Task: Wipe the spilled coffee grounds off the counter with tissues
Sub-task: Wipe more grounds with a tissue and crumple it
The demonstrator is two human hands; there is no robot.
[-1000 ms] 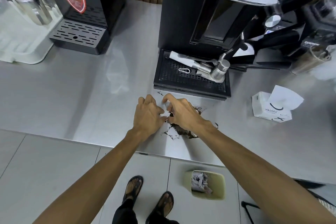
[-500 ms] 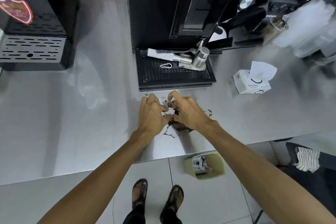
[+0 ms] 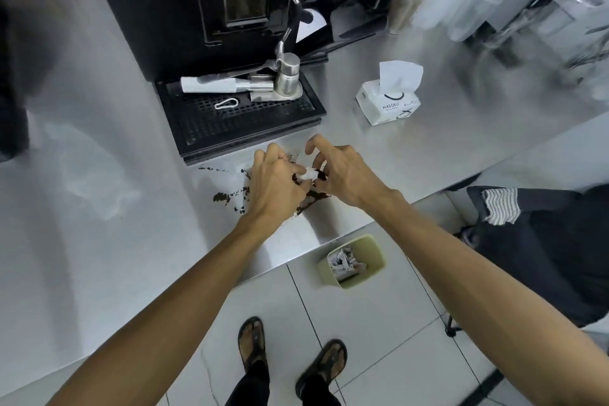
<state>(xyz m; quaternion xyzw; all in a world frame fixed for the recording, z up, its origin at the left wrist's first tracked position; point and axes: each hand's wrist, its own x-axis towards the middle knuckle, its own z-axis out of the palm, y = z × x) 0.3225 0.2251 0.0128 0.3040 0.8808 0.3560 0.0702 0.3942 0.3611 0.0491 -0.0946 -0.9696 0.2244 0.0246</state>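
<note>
Hands met just below the centre of the frame: the left hand [image 3: 276,184] curled its fingers onto a small white tissue [image 3: 308,173] while the right hand [image 3: 346,175] pinched its other side, forefinger lifted clear, seemingly to bunch the wad around the dark grounds clinging to it. Coffee grounds [image 3: 221,197] lay on the steel table [image 3: 99,208] under and left of the hands, below the black drip tray [image 3: 244,122]. A tissue box [image 3: 390,102] stood up and to the right, probably kept near for fresh sheets, and a bin [image 3: 354,260] on the floor lower down already held used wads.
</note>
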